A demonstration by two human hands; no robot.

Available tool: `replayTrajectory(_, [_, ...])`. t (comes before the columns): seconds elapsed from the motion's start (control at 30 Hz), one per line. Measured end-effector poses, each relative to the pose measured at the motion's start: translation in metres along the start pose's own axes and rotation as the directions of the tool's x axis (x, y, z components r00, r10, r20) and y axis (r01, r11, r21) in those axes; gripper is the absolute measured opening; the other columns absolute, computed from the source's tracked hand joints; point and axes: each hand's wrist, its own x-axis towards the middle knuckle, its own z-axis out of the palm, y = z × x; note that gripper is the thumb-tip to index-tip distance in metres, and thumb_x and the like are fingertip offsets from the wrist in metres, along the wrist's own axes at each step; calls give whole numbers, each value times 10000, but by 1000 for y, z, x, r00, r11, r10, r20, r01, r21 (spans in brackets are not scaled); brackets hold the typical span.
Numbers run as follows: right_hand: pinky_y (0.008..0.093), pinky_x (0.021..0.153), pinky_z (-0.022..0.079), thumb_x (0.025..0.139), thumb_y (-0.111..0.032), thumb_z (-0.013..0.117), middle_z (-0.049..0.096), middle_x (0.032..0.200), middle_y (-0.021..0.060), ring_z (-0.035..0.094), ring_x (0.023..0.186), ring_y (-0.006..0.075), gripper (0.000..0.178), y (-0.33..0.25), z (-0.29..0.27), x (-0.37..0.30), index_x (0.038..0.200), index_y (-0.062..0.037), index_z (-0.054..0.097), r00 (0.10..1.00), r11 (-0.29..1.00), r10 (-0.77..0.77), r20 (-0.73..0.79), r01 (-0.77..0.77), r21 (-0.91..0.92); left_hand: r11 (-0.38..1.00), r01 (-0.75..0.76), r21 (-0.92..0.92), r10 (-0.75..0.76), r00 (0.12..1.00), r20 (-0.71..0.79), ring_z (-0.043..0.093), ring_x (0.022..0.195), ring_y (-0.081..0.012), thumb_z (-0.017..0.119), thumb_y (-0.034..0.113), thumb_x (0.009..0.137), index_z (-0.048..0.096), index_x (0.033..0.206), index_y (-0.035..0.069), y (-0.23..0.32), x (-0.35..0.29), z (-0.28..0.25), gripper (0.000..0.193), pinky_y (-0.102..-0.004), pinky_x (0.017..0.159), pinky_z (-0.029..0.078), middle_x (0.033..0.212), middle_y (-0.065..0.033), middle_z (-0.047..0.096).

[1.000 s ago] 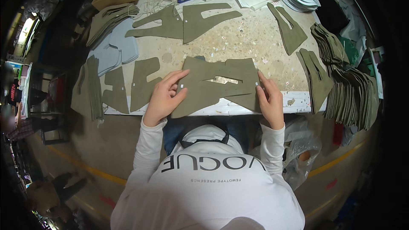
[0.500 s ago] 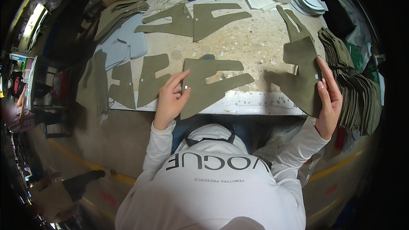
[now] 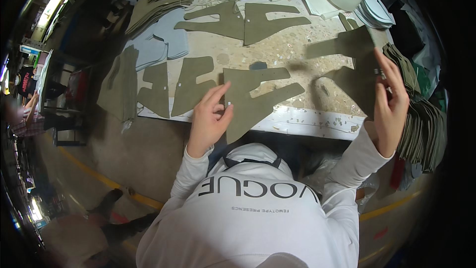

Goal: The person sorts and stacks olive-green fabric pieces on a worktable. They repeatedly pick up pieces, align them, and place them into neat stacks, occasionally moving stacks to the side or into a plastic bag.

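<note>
Main lettering: one large line of dark capitals on the white sweatshirt (image 3: 248,238), legible, inverted in the view. A second line, in small grey capitals, runs parallel to it, nearer the lower edge of the picture. Small white labels: one on each of several olive cut pieces (image 3: 253,97), including the piece held at right (image 3: 364,79); their characters are too small to read. Far left: red lettering on a person's black shirt (image 3: 28,78), blurred. Floor marking: yellow line (image 3: 391,207); near it, a red mark (image 3: 381,233), shape unclear.
</note>
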Motion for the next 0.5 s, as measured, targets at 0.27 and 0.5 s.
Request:
replayTrajectory(0.27, [441,720,529,693,123,560,560,1183,254,649,829,351,650,-18,96,-26,1325,-19,504,970,944,-58,236,130,-302,998,44,-45,-44,999,-6,658,930,-134,524,-106,876,491,1382,13,-3,-1,0,522,-212,704,540,1263,-189,592])
replayTrajectory(0.5, [404,749,545,736,68,577,535,1163,263,638,900,391,505,-63,178,-89,1228,155,502,847,984,-176,502,149,93,1000,-28,7,29,998,-60,663,812,-123,528,-90,863,325,1495,71,-9,-1,1,683,-246,656,541,1224,-262,613])
